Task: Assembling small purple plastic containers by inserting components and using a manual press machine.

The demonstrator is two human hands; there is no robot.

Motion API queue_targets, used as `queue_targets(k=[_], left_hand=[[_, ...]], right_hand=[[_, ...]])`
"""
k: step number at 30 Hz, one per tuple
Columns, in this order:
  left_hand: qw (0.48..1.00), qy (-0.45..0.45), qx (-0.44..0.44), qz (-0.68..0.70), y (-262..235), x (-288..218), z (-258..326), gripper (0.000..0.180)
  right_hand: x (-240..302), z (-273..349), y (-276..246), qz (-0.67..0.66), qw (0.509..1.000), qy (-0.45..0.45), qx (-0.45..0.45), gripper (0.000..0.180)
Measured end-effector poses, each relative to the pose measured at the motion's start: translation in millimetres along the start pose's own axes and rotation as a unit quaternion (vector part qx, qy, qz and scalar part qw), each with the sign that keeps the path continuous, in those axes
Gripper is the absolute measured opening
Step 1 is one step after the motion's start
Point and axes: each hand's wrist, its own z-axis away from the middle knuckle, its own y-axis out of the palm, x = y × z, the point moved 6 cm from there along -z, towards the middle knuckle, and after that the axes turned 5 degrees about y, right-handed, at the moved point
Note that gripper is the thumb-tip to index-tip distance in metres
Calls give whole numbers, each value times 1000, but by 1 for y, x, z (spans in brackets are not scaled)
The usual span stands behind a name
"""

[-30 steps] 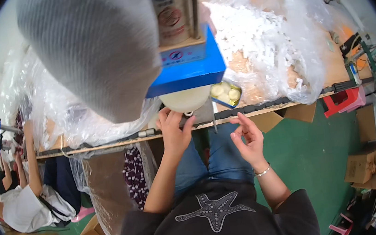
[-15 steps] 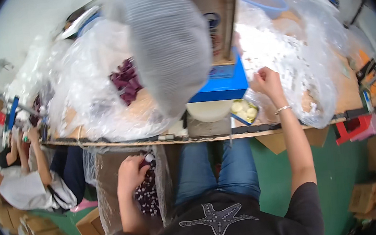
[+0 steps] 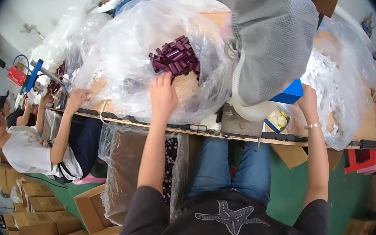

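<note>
My left hand [image 3: 163, 95] reaches onto the table, its outstretched fingertips at the near edge of a heap of short maroon tube-like pieces [image 3: 175, 58]. They lie on clear plastic sheeting [image 3: 119, 46]. Beside the blue housing [image 3: 288, 92] of a bench machine, my right hand [image 3: 308, 104] has its fingers drawn together; what they hold, if anything, is too small to make out. Close to that hand lie many small white pieces [image 3: 328, 83] on plastic. A hanging grey face mask [image 3: 276, 33] hides most of the machine.
Below the table edge stands a plastic-lined carton [image 3: 127, 171] with maroon and white pieces in it. A small tray of pale round items [image 3: 278, 119] sits by the machine. At the left, a co-worker [image 3: 38, 148] works at the same table. Cartons [image 3: 40, 222] are stacked behind, and a red stool [image 3: 362, 160] stands right.
My left hand has risen from the lined carton to the maroon heap. My right hand has moved from the white pieces to beside the blue housing. The view has turned left.
</note>
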Motion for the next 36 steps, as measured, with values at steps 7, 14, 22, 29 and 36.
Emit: queue_targets(k=[7,14,22,29,36], left_hand=[[990,-22,106,-92,60,40,9,38],[999,-4,-5,-34,34,20,3,26],[977,-30,-133,165,16,8,10,30],[963,-58,-85,250,18,11,11,34],[966,-39,-70,245,20,8,8,38]], right_hand=[[24,118,-24,-410,909,67,16,14],[157,130,8,-356,921,-96,123,16],[172,126,14,-221,954,-189,68,15],[171,130,20,-254,948,-163,102,15],[169,134,29,-208,957,-180,89,15]])
